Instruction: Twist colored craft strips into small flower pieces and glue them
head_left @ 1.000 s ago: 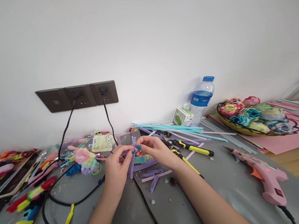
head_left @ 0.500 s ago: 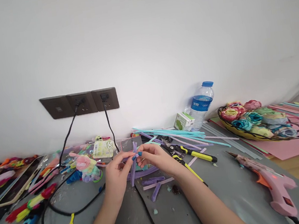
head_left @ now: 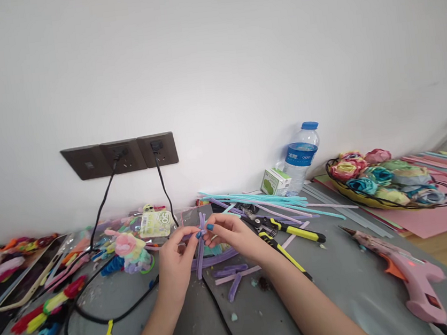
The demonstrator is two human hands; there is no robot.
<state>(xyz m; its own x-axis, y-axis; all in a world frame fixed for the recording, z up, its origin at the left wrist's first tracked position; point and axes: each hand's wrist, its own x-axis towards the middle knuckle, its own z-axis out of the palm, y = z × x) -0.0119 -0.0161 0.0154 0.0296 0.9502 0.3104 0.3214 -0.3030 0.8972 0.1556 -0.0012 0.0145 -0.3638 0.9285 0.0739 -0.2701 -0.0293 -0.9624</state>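
Observation:
A small bundle of purple fuzzy stems (head_left: 200,259) is held upright above the grey table. My left hand (head_left: 177,256) pinches it from the left, thumb and forefinger closed on its upper part. From the right, my right hand (head_left: 231,236) grips the same bundle near its crossing, fingertips close to those of the left. Short purple pieces (head_left: 233,286) lie just below the right hand. Long turquoise stems (head_left: 267,199) and yellow-black pliers (head_left: 295,229) are behind and beside the right wrist.
A pink glue gun (head_left: 416,280) lies at the right, near a basket of fabric flowers (head_left: 386,178). A water bottle (head_left: 302,156) stands by the wall beside a small box (head_left: 274,182). Black cables (head_left: 115,314) loop at the left near a pastel figure (head_left: 130,248).
Both hands keep hold of the purple bundle, and the right fingertips have shifted slightly upward at its crossing. The view has moved very slightly.

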